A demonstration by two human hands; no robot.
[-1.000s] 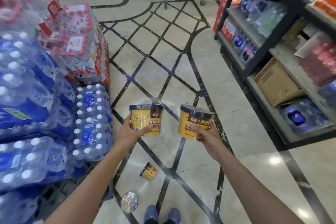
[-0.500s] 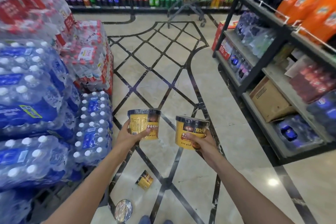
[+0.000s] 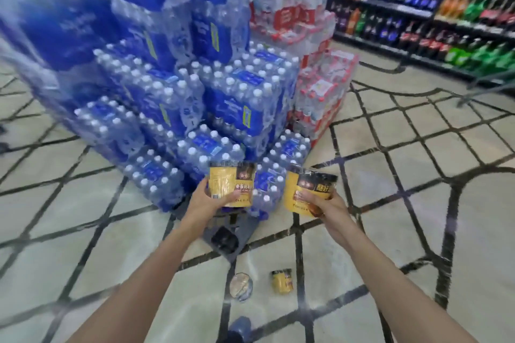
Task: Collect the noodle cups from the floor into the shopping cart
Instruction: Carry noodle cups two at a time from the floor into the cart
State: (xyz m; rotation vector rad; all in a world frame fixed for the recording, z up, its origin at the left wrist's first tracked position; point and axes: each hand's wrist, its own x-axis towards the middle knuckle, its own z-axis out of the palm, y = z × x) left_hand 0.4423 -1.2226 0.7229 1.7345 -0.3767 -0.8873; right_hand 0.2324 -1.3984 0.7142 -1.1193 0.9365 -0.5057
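Noodle cups: two in hand, two on the floor [image 3: 390, 175]. Left hand [image 3: 207, 199] grips one yellow cup [image 3: 232, 185], fingers curled round its wall; right hand [image 3: 324, 205] grips a second cup [image 3: 308, 192], fingers clamped on its lower side. Both held upright in front of stacked water-bottle packs [image 3: 211, 103]. A third cup [image 3: 282, 281] lies on its side below, just beside a fourth [image 3: 241, 285] showing its lid. Step judged: carrying to the cart. Only a blurred grey frame [image 3: 485, 86] at far right, possibly the cart. Next move calls for locating it, then depositing both cups.
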